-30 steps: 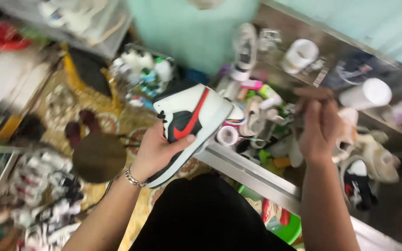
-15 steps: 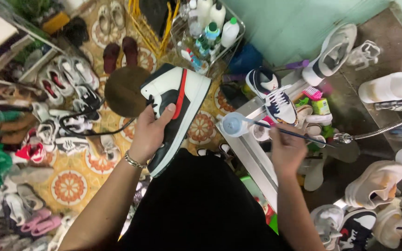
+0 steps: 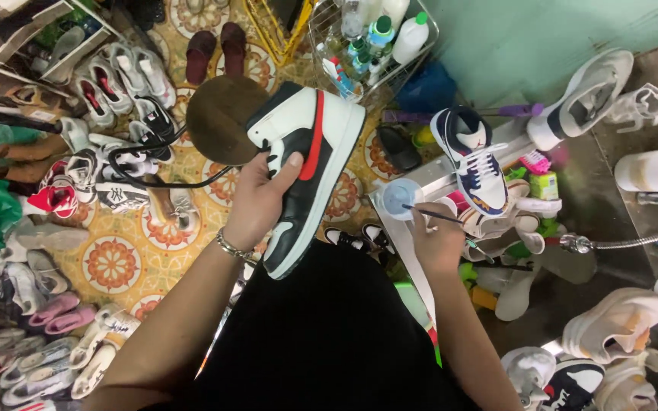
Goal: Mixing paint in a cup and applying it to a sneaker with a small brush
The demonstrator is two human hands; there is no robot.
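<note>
My left hand (image 3: pixel 259 199) grips a white, black and red high-top sneaker (image 3: pixel 308 164) by its side, sole turned to the right, above my lap. A bracelet sits on that wrist. My right hand (image 3: pixel 437 242) holds a thin brush (image 3: pixel 429 215) whose tip reaches into a small clear cup (image 3: pixel 401 197) on the edge of a metal counter (image 3: pixel 442 180). A navy and white sneaker (image 3: pixel 471 157) stands just right of the cup.
Many pairs of shoes (image 3: pixel 108 91) lie on the patterned floor at left. A round brown stool (image 3: pixel 224 119) stands behind the held sneaker. A wire basket of bottles (image 3: pixel 375 38) is at the top. More sneakers (image 3: pixel 618 335) crowd the counter at right.
The view has swung down and steadied. My left hand keeps the sneaker. My right hand has moved from the counter clutter to the small cup, with the brush dipping in.
</note>
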